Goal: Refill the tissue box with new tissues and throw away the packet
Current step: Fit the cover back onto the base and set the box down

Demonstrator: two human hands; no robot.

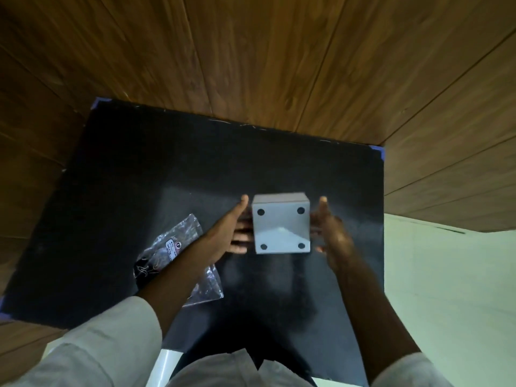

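Note:
The grey square tissue box (281,224) is upside down over the black table top (125,169), its base with black round feet facing up. No tissues show. My left hand (226,233) presses its fingers against the box's left side, thumb raised. My right hand (331,233), slightly blurred, has its fingers on the right side, so the box sits clamped between both hands. A clear plastic packet (178,247) with a white label lies flat on the table to the left, partly under my left forearm; it looks crumpled and flat.
Wood-panelled walls (279,65) close in right behind the table's far edge and on the left. A pale surface (446,289) lies past the table's right edge. Blue tape marks the table's corners. My light-coloured sleeves fill the bottom of the view.

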